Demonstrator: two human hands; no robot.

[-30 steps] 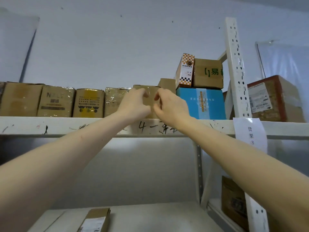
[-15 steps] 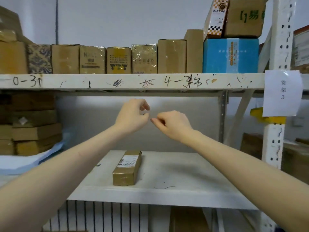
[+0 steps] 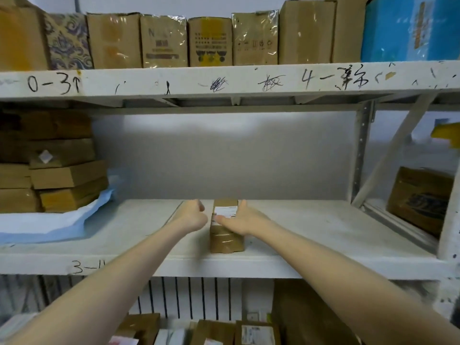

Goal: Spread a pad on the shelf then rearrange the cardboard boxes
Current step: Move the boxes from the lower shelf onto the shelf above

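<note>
Upper shelf front edge (image 3: 149, 83): black marker handwriting, "0-3" with an up arrow at the left. Two scribbled-out marks mid-span. Further right "4-", then a handwritten Chinese character I can't make out.

Lower shelf front edge (image 3: 249, 266): "3-1", rest hidden.

Taped brown box (image 3: 163, 42) on the upper shelf: faint "N" in the top line, remainder unreadable.

Small box (image 3: 225, 235) on the lower shelf: white label (image 3: 225, 211), print too small to read.

Blue box (image 3: 410, 31): print blurred.
</note>
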